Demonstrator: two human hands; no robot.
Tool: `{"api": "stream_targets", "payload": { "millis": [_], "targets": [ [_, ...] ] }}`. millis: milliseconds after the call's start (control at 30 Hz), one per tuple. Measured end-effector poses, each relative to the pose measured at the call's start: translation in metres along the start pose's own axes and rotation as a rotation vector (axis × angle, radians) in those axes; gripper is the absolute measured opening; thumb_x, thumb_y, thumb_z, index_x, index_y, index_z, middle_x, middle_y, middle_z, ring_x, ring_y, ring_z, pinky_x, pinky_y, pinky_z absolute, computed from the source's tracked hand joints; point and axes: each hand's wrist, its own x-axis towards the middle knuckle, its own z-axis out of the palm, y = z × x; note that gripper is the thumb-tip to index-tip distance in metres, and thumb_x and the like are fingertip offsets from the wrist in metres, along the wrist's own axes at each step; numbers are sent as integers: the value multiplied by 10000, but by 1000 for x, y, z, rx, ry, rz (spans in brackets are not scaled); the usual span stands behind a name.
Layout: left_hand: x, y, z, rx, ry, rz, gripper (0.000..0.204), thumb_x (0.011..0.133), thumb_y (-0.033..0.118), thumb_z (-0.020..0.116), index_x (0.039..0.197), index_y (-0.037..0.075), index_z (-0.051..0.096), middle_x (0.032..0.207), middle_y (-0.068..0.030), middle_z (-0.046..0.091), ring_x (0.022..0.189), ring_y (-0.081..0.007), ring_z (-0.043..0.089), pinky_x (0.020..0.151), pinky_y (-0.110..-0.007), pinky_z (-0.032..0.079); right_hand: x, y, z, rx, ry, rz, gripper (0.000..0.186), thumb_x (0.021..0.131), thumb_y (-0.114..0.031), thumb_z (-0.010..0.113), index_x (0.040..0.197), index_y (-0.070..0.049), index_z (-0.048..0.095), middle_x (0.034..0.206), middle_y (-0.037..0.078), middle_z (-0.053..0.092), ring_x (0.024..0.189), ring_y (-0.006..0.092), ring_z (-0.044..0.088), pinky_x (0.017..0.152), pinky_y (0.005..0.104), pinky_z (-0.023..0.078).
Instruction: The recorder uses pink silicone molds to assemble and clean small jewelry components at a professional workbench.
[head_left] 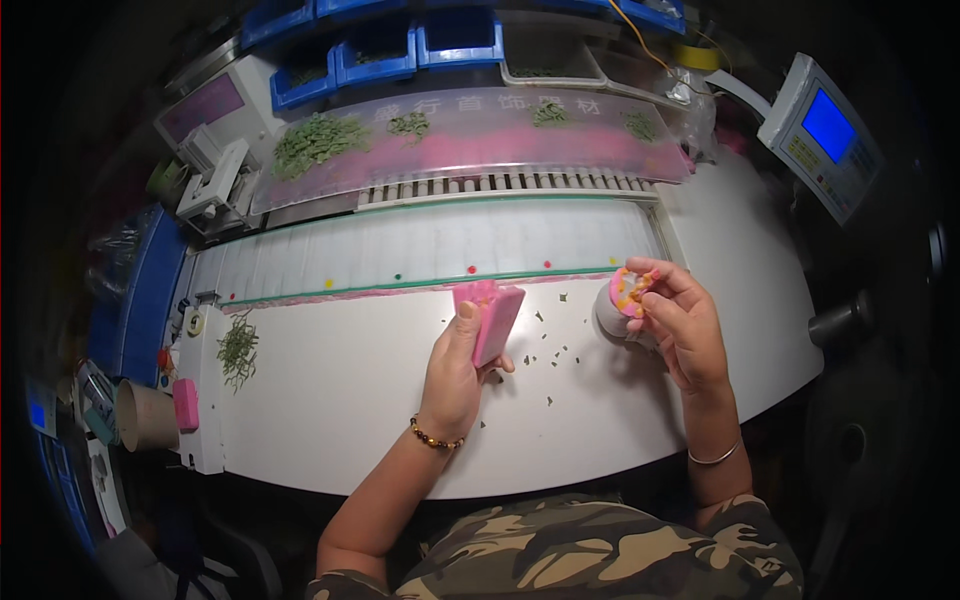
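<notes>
My left hand is closed around a pink rubber mold, a flat block split into two slabs that part a little at the top. It is held upright above the white table. On the right, the bent fingers of my right hand grip the edge of a small round pink-and-orange piece. Just below that piece is a rounded whitish object, partly hidden by it and by my hand. Small dark green bits lie scattered on the table between my hands.
A glass-edged light panel spans the table's back, with rollers behind. Green sprig-like pieces lie at left; more piles rest on a clear sheet. Blue bins stand behind. A blue-screened control box is at right.
</notes>
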Motion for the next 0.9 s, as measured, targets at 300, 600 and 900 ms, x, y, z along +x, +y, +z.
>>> {"api": "stream_targets", "payload": {
  "millis": [300, 600, 900],
  "targets": [
    [-4, 9, 12, -36, -84, -135, 587, 855, 176, 718, 1271, 24, 333, 1153, -120, 516, 946, -166, 597, 721, -355, 592, 0, 32, -10, 570, -160, 242, 274, 883, -27, 559, 1156, -34, 568, 985, 37, 600, 841, 82, 567, 704, 235, 503],
    [4, 10, 17, -501, -312, -332, 319, 999, 373, 470, 1040, 58, 443, 1106, -139, 549, 937, -245, 645, 719, -472, 628, -9, 31, 2, 620, -263, 217, 164, 918, -62, 555, 1081, -44, 568, 1016, 51, 608, 861, 112, 584, 760, 259, 500],
    [-3, 7, 19, -319, -279, -202, 479, 898, 82, 645, 1322, -14, 443, 1214, -108, 554, 1048, -193, 604, 901, -304, 520, -18, 19, 15, 358, -111, 18, 154, 936, -69, 572, 1084, -27, 560, 1007, 57, 620, 889, 109, 602, 745, 265, 507]
  ]
}}
